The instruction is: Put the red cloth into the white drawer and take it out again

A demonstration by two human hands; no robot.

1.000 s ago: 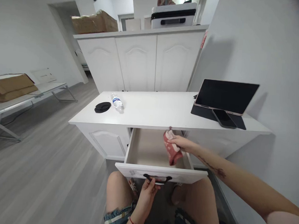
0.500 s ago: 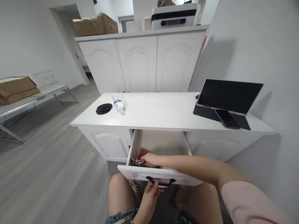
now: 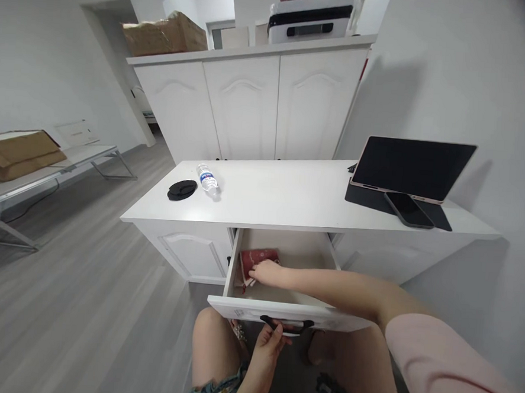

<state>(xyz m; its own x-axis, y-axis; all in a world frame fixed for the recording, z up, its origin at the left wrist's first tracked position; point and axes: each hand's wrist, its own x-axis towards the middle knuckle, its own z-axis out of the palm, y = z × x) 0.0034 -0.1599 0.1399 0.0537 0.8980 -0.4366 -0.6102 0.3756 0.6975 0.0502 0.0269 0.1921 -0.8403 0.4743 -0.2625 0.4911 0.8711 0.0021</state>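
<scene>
A drawer [image 3: 295,246] stands pulled out from the white desk. My left hand [image 3: 270,341] is closed round its black handle [image 3: 296,329], below the drawer front. Inside the drawer, my right hand [image 3: 267,273] pinches the edge of a folded red patterned cloth [image 3: 254,257] with pale edges. The cloth lies at the drawer's left side, and a small red tassel-like end hangs at its lower left. My right fingertips partly cover its front edge, so its exact make cannot be told.
On the desktop [image 3: 280,191] lie a plastic water bottle [image 3: 208,180] and a black disc-shaped object [image 3: 182,190]. A tablet [image 3: 415,167] stands at the right, with a phone [image 3: 408,209] before it. My knees are under the drawer front. A cardboard box [image 3: 20,155] rests on a bench at left.
The red cloth now lies flatter and farther back in the drawer, with more of it showing. My right hand has shifted slightly back with it. My left hand stays on the handle.
</scene>
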